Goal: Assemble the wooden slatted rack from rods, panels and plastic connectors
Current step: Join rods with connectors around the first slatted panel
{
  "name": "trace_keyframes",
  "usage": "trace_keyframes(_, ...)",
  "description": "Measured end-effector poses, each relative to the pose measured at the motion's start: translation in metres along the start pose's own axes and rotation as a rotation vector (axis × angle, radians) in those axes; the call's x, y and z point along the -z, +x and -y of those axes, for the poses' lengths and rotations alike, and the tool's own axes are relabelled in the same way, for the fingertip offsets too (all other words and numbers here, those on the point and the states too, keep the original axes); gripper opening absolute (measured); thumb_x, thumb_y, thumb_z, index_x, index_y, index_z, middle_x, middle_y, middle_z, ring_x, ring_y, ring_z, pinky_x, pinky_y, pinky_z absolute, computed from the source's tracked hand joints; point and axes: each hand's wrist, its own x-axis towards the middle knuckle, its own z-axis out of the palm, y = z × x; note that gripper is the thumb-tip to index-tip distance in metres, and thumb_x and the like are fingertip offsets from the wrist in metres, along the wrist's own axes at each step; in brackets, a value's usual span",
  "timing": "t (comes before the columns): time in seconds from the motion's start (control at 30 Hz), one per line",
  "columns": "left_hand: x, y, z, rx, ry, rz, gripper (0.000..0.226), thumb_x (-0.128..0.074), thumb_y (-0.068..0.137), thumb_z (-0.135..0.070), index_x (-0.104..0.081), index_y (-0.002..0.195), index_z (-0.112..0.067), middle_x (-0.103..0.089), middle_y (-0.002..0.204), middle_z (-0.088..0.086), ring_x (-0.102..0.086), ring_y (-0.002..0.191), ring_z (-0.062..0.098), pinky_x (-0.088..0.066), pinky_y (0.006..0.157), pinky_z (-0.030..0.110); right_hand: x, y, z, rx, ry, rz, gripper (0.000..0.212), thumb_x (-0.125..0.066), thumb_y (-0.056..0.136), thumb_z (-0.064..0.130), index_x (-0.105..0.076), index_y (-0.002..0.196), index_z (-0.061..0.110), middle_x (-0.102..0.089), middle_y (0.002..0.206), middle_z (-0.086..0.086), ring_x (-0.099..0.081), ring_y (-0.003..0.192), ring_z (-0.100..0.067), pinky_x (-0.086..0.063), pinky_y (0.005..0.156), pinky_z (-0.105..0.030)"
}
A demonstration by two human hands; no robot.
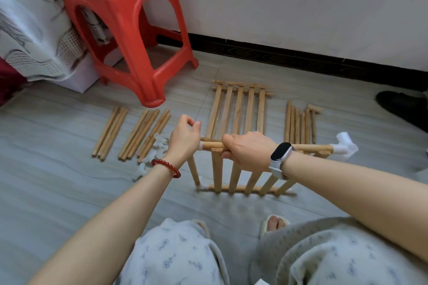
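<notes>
Floor (69,192): grey tile, everything laid out on it. Red stool (122,30) stands at the far left, against the wall.

Slatted panel (240,173) stands on edge in front of my knees, bottom rail on the floor, slats running up to the top rod (310,147). A second slatted panel (238,109) lies flat just behind it. Loose rods (132,134) lie in bundles to the left, shorter rods (300,125) to the right.

Right hand (249,149): arm reaches in from the lower right, palm down, fingers wrapped over the top rod near its left half, clenched on it. Watch (281,151) on that wrist.

Left hand (184,137): arm comes in from the lower left, wrist bent upward, thumb and fingers pinched together at the rod's left end; what they pinch is too small to tell. Red bead bracelet (166,167) on the wrist.

White corner connector (344,144) sits on the rod's right end. More pale connectors (154,152) lie on the floor below my left wrist.
</notes>
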Motion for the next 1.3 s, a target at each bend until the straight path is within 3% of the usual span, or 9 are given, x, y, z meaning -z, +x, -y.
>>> trace_keyframes(0.13,0.004,-0.009,0.002,0.034,-0.008,0.075,0.016,-0.045,0.096,-0.025,-0.050,0.092,-0.010,-0.053,0.084,0.001,-0.049,0.079,0.016,-0.033,0.058,0.026,0.010,-0.011,0.002,0.004,0.130,0.025,0.018,-0.043,0.096,0.040,-0.039,0.086,0.026,-0.051,0.075,0.006,-0.048,0.063,-0.015,-0.035,0.053,-0.024)
trace_keyframes(0.27,0.038,-0.002,-0.013,-0.156,-0.165,-0.043,0.028,-0.047,0.096,-0.024,-0.056,0.070,-0.018,-0.055,0.070,-0.005,-0.050,0.069,0.011,-0.037,0.062,0.018,0.048,-0.011,0.002,0.071,-0.023,-0.229,0.021,-0.044,0.094,0.043,-0.050,0.092,0.022,-0.049,0.080,0.008,-0.049,0.064,-0.014,-0.036,0.053,-0.024)
trace_keyframes(0.37,0.068,0.008,-0.029,-0.275,-0.273,-0.179,0.034,-0.047,0.096,-0.027,-0.053,0.064,-0.020,-0.049,0.059,-0.004,-0.046,0.061,0.015,-0.039,0.063,0.031,0.080,0.001,0.008,0.129,-0.168,-0.397,0.027,-0.041,0.095,0.043,-0.052,0.101,0.020,-0.041,0.081,0.009,-0.045,0.058,-0.016,-0.028,0.049,-0.026)
trace_keyframes(0.47,0.079,0.012,-0.025,-0.383,-0.223,-0.271,0.032,-0.048,0.095,-0.032,-0.054,0.067,-0.018,-0.056,0.064,0.004,-0.049,0.061,0.014,-0.037,0.059,0.018,0.084,0.011,0.009,0.178,-0.192,-0.470,0.031,-0.040,0.094,0.044,-0.055,0.105,0.019,-0.052,0.087,0.003,-0.051,0.061,-0.020,-0.025,0.045,-0.027)
trace_keyframes(0.53,0.074,0.011,-0.009,-0.456,-0.143,-0.319,0.027,-0.050,0.094,-0.032,-0.054,0.072,-0.017,-0.056,0.064,-0.001,-0.049,0.058,0.005,-0.036,0.056,0.013,0.070,0.018,0.008,0.206,-0.142,-0.458,0.033,-0.037,0.095,0.042,-0.054,0.111,0.019,-0.052,0.091,0.000,-0.054,0.070,-0.021,-0.034,0.048,-0.030)
trace_keyframes(0.67,0.041,-0.002,0.052,-0.583,0.159,-0.241,0.016,-0.060,0.090,-0.021,-0.060,0.081,-0.008,-0.055,0.072,0.001,-0.051,0.063,0.014,-0.044,0.056,0.030,0.003,0.029,0.009,0.240,0.001,-0.311,0.028,-0.038,0.098,0.032,-0.056,0.111,0.013,-0.053,0.097,-0.006,-0.053,0.082,-0.025,-0.041,0.057,-0.036)
trace_keyframes(0.87,-0.009,-0.015,0.155,-0.271,0.165,0.004,0.015,-0.052,0.094,-0.023,-0.059,0.104,-0.016,-0.053,0.095,-0.008,-0.055,0.085,0.009,-0.050,0.073,0.034,-0.127,0.040,0.024,0.244,-0.030,0.275,0.026,-0.041,0.095,0.029,-0.049,0.110,0.009,-0.053,0.109,-0.013,-0.057,0.090,-0.038,-0.034,0.062,-0.040)
trace_keyframes(1.13,-0.041,0.016,0.242,0.267,0.308,0.028,0.040,-0.049,0.092,-0.009,-0.043,0.131,-0.005,-0.040,0.133,0.017,-0.038,0.123,0.032,-0.037,0.097,0.039,-0.211,0.060,0.018,0.163,-0.003,0.525,0.021,-0.044,0.091,0.012,-0.050,0.111,0.008,-0.052,0.115,-0.014,-0.057,0.099,-0.037,-0.029,0.061,-0.037)
trace_keyframes(1.3,-0.057,0.039,0.249,0.268,0.484,-0.012,0.052,-0.061,0.088,-0.021,-0.040,0.134,-0.009,-0.035,0.132,0.016,-0.039,0.119,0.034,-0.046,0.078,0.043,-0.224,0.065,0.002,0.095,0.179,0.531,0.018,-0.040,0.095,0.021,-0.051,0.107,0.013,-0.054,0.113,-0.009,-0.056,0.095,-0.032,-0.033,0.066,-0.033)
